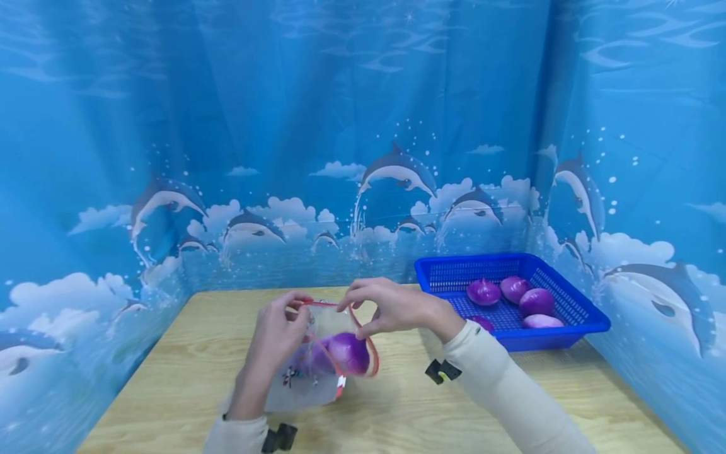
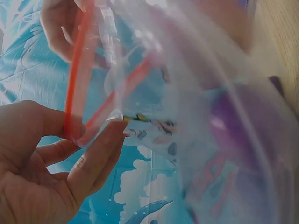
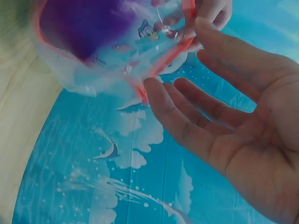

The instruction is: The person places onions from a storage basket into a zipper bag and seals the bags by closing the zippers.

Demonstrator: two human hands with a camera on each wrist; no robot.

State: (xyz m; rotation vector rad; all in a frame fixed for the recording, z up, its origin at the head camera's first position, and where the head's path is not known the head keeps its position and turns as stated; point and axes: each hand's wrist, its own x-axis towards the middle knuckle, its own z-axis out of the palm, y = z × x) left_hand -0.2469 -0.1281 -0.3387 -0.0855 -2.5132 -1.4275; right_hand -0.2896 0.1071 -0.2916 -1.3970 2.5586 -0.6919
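A clear zip bag [image 1: 306, 388] with red zip edges and small printed figures lies tilted at the front middle of the table, its mouth parted. A shiny purple onion [image 1: 350, 353] shows inside it, blurred through the plastic in the left wrist view. My left hand [image 1: 279, 331] pinches a corner of the red edge between thumb and fingers, plainest in the left wrist view. At the mouth's other side is my right hand [image 1: 391, 307]. Its thumb and extended fingers [image 3: 173, 112] are spread apart, the fingertips touching the red rim.
A blue plastic basket [image 1: 567, 337] stands at the right of the wooden table [image 1: 187, 353], holding several purple onions [image 1: 535, 302]. Curtains [image 1: 317, 126] printed with dolphins and clouds close off the back and sides.
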